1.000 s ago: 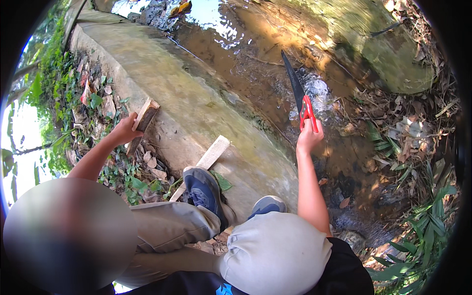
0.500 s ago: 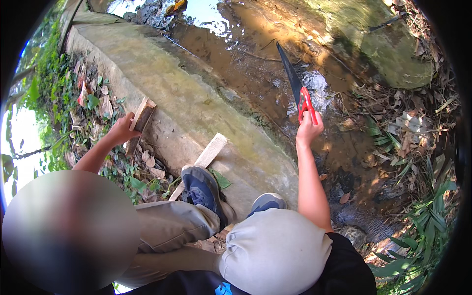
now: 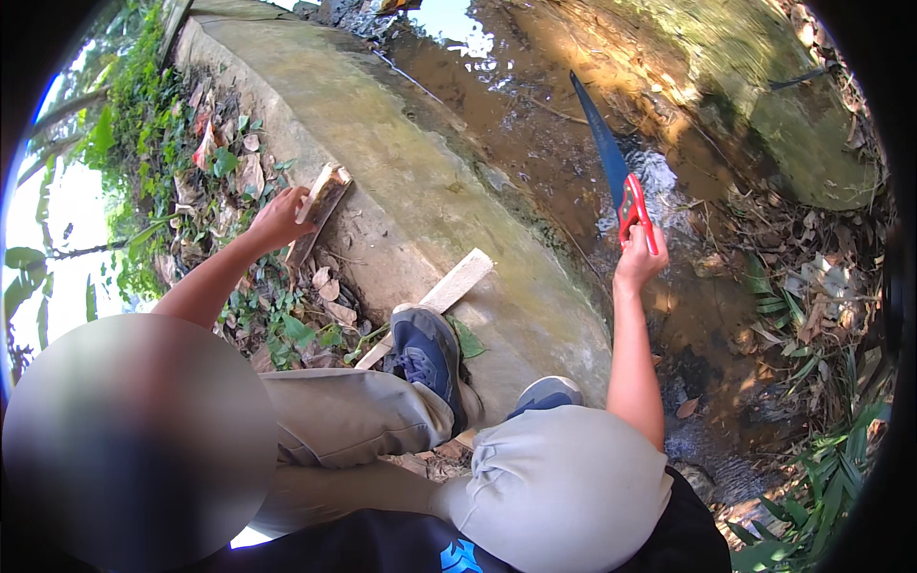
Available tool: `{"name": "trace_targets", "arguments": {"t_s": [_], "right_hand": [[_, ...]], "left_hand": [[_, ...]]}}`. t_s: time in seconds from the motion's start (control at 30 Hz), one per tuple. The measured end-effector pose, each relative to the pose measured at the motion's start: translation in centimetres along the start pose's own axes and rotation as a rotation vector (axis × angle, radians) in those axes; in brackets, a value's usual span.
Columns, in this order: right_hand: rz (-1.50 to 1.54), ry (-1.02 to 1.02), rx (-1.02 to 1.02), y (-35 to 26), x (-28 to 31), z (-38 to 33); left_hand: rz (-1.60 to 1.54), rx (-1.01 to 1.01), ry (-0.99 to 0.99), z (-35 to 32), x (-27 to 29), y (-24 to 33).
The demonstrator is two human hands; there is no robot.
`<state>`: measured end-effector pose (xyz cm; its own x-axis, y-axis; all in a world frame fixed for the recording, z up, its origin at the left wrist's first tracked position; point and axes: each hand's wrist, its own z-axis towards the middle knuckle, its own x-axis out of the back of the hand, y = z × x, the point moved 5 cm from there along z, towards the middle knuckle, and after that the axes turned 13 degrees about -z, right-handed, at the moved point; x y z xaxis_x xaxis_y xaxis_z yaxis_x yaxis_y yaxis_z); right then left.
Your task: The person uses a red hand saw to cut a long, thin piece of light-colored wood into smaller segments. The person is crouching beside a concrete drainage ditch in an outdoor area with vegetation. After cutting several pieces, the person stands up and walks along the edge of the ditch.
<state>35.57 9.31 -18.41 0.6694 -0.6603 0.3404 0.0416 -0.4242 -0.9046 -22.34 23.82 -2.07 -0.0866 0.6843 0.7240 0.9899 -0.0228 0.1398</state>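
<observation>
My right hand point(image 3: 638, 260) grips the red handle of a hand saw point(image 3: 611, 162), whose dark blue blade points up and away over the shallow brown stream point(image 3: 535, 124). My left hand point(image 3: 279, 216) is stretched out to the left and holds a short piece of wood point(image 3: 321, 205) that leans on the edge of the concrete wall point(image 3: 401, 162). A pale wooden plank point(image 3: 449, 291) lies slanted on that wall beside my blue shoe point(image 3: 428, 355). I am crouched on the wall with both knees bent.
Dry leaves and green weeds point(image 3: 229, 191) cover the ground left of the wall. Water runs to the right of it, past a mossy bank point(image 3: 764, 86) and leaf litter with plants point(image 3: 812, 315). My second shoe point(image 3: 546, 392) sits at the wall's edge.
My right hand has lifted the saw slightly and brought it nearer. My left hand still holds the wood piece at the wall's edge.
</observation>
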Motion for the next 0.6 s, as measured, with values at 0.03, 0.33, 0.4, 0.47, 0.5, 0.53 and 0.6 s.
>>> {"name": "trace_targets", "arguments": {"t_s": [0.03, 0.33, 0.4, 0.47, 0.5, 0.53, 0.6], "right_hand": [[0.020, -0.007, -0.009, 0.0, -0.1, 0.1], [0.410, -0.313, -0.071, -5.4, -3.9, -0.1], [0.417, -0.383, -0.058, -8.1, -5.3, -1.4], [0.424, -0.477, -0.056, -10.3, -6.5, -2.3], [0.442, -0.510, -0.091, -11.0, -6.7, -3.0], [0.466, -0.540, -0.121, -11.9, -7.0, -3.6], [0.485, -0.614, -0.209, -13.8, -7.3, -5.0]], "left_hand": [[0.014, -0.025, 0.025, 0.1, 0.0, -0.5], [-0.076, -0.070, 0.164, 0.0, 3.8, -1.3], [-0.076, -0.085, 0.230, 0.2, 4.5, -1.8], [0.069, -0.132, 0.267, 0.3, 5.5, -2.4], [0.149, -0.179, 0.266, 0.0, 5.8, -2.2], [0.180, -0.178, 0.271, -0.2, 6.1, -2.2], [0.171, -0.123, 0.271, -0.4, 6.5, -2.6]]}}
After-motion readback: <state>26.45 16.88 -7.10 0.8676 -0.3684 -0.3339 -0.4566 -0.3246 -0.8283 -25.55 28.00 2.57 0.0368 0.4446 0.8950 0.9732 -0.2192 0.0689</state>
